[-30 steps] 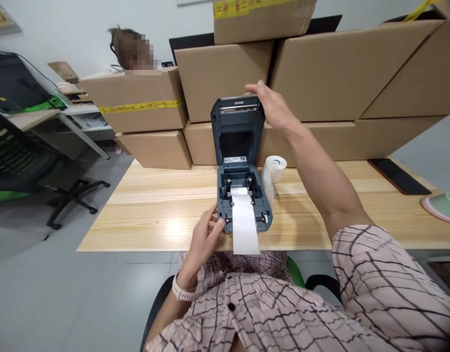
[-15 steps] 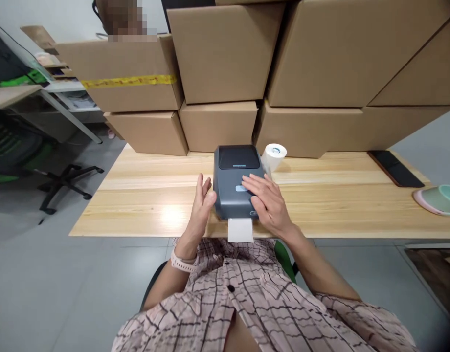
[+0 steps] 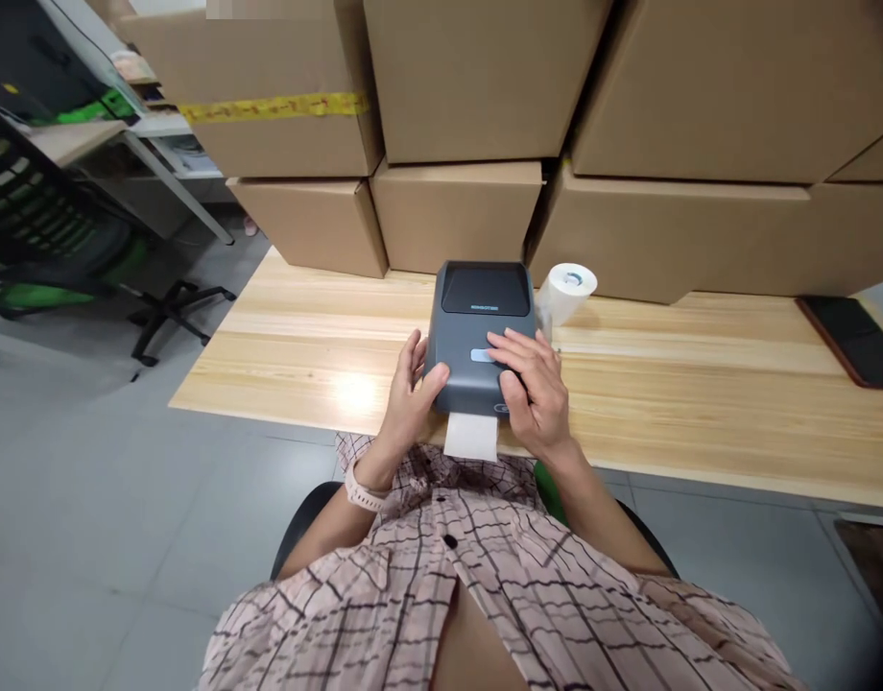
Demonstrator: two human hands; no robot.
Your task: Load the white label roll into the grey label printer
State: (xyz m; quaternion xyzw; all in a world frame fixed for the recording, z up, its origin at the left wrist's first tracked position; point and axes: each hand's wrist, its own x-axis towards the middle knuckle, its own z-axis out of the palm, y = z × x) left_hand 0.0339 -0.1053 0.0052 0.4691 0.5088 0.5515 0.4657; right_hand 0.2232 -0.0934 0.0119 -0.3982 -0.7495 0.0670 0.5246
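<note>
A dark grey label printer [image 3: 456,369] stands on the wooden table close to its front edge. A blank white label [image 3: 471,437] sticks out of its front, over the table edge. My left hand [image 3: 411,392] rests against the printer's left side, thumb on the top corner, fingers stretched along the side. Flat over the right part of the lid lies my right hand [image 3: 536,392], its fingers spread beside the light blue button [image 3: 480,355]. Just behind the printer on its right is a white label roll [image 3: 572,293].
Cardboard boxes [image 3: 456,216] are stacked along the back of the table [image 3: 298,355]. A dark phone [image 3: 855,336] lies at the right, with a pinkish edge of something near the frame border. On the floor at left stands a black office chair [image 3: 172,307].
My left hand has come in to touch the printer, its thumb now on the top corner. My right hand stays on the lid. The view has tilted down and shifted.
</note>
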